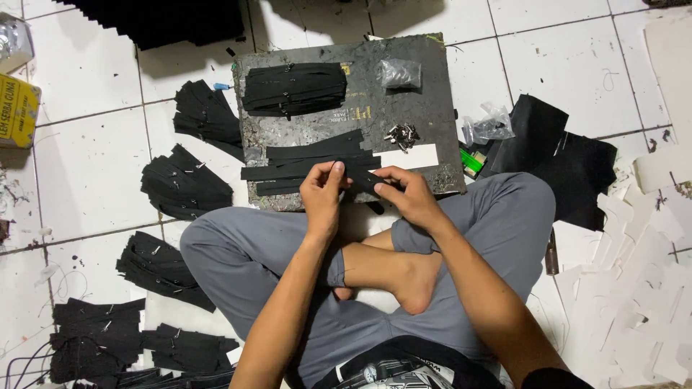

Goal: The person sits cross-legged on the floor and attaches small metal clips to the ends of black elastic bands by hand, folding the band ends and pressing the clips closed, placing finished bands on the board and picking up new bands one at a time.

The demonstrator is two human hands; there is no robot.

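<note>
Over scuffed grey board (pixel 432 122), both hands' fingers (pixel 333 173) pinch flat black strip (pixel 366 180).

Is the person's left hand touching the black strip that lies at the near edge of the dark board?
Touching. The head view shows the left hand with its fingers closed on the black strip; no gap is visible.

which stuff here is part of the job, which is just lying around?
In use: left hand and right hand on a black strip; work board; loose strips; metal clips.
Lying about: yellow box; white offcuts; green lighter.
</note>
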